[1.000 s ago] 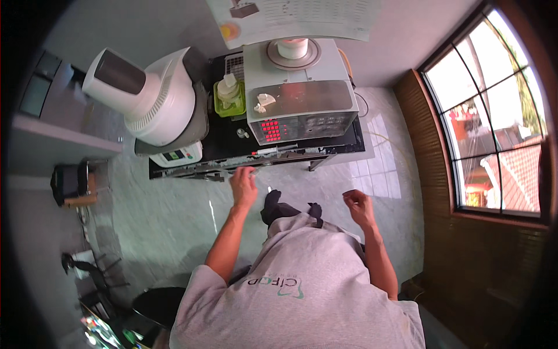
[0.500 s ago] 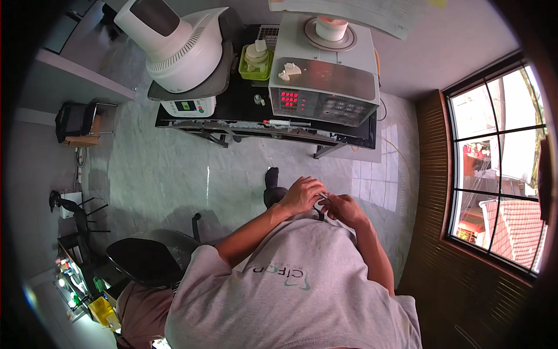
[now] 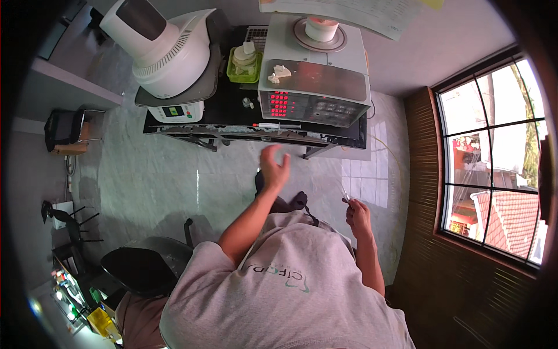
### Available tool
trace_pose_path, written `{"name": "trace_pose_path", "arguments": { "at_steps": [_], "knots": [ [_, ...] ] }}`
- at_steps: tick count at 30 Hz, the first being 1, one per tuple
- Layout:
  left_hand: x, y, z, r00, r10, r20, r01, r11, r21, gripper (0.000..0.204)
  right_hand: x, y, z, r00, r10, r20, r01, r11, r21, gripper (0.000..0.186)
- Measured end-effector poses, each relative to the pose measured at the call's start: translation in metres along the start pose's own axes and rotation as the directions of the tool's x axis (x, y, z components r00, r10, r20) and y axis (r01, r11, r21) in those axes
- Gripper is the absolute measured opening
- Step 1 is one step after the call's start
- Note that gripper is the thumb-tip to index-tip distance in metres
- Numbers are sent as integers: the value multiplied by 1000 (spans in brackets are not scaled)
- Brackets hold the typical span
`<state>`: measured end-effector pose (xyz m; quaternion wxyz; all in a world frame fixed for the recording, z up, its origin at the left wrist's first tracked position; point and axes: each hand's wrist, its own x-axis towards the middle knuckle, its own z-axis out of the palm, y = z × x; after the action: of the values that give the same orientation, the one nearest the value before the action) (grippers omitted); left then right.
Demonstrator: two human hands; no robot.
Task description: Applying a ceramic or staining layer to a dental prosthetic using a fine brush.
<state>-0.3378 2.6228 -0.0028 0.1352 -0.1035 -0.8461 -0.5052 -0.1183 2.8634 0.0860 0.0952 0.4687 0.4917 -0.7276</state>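
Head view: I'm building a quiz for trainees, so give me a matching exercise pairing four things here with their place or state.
Things:
1. left hand
2. right hand
3. syringe
4. green tray

Places or states:
A. lying along the front edge of the black table
B. raised, fingers spread, holding nothing
C. pinching a thin clear object
D. between the white machine and the grey unit

Pairs: 1-B, 2-C, 3-A, 4-D

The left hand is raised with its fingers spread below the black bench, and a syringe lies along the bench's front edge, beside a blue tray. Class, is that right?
Not quite: the tray is green, as the head view shows. The left hand is raised, fingers spread, below the black bench, with the syringe along its front edge.
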Motion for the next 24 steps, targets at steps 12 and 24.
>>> {"name": "trace_pose_path", "arguments": {
  "at_steps": [12, 24],
  "knots": [
    [140, -146, -28, 42, -991, -125, 693, 119, -711, 78, -25, -61, 10, 974, -210, -91, 208, 978, -29, 27],
    [172, -109, -13, -107, -940, -323, 637, 184, -748, 70, -35, -75, 54, 905, -425, -7, 326, 705, -630, 30]
  ]
}}
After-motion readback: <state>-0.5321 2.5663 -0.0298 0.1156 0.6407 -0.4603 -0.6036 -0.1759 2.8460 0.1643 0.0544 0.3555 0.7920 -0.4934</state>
